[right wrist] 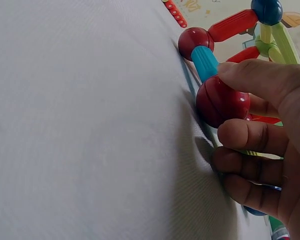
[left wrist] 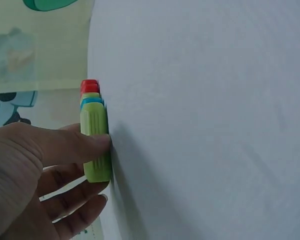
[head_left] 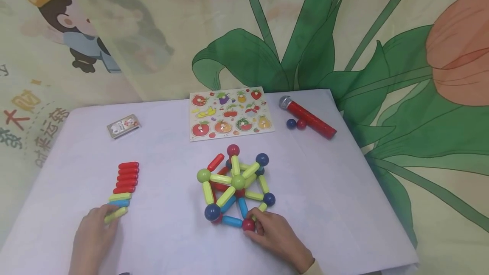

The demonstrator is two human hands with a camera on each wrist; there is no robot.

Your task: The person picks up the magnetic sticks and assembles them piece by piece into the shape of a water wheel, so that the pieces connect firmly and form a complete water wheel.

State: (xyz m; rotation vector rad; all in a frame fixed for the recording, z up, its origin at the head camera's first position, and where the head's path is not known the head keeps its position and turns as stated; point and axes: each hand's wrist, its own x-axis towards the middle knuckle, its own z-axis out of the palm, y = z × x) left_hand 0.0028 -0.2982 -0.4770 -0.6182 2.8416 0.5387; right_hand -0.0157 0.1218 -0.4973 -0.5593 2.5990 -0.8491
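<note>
In the head view my left hand [head_left: 91, 234] pinches a yellow-green magnetic stick [head_left: 116, 214] between thumb and fingers, at the near end of a row of sticks. Beyond it in that row come a blue stick [head_left: 120, 203], another yellow-green one [head_left: 120, 196] and several red sticks [head_left: 127, 177]. My right hand [head_left: 275, 234] holds a red ball [right wrist: 221, 102] at the near corner of a structure of magnetic sticks and balls, thumb on its top and fingers at its side. A blue stick [head_left: 231, 221] joins this ball to the structure's left part. Green and dark blue balls [head_left: 212, 212] form other corners.
A fruit picture board [head_left: 231, 136] lies at the back middle of the white-covered table [head_left: 168, 232]. Right of it are a red microphone [head_left: 311, 119], a dark blue ball [head_left: 291, 124] and a red ball [head_left: 301, 124]. A small flat box [head_left: 124, 126] lies at the back left.
</note>
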